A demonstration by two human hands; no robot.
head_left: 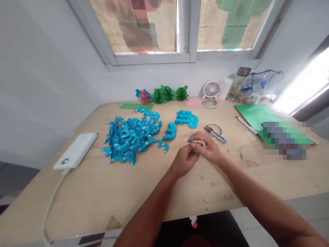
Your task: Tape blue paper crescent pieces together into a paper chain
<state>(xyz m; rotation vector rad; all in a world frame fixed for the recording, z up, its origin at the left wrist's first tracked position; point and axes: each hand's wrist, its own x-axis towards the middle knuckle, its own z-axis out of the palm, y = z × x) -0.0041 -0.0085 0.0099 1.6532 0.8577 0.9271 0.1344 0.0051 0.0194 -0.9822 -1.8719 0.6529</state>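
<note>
My left hand [184, 161] and my right hand [207, 148] meet over the table, fingertips pinched together on a small blue paper piece [191, 140]. Most of that piece is hidden by the fingers. To the left lies a large heap of curved blue paper pieces [128, 135], many with small white squares on them. Between heap and hands are a small stack of the same blue pieces [170, 131] and a loose wavy blue piece [161, 144]. Farther back sits a row of overlapping blue pieces [186, 117].
Behind my right hand, a blue utility knife [216, 133] lies across a tape roll [218, 128]. Green paper figures [168, 94], a small fan [211, 90] and a bottle [239, 84] line the wall. A white power bank [76, 151] with a cable is at left; green sheets [253, 115] at right.
</note>
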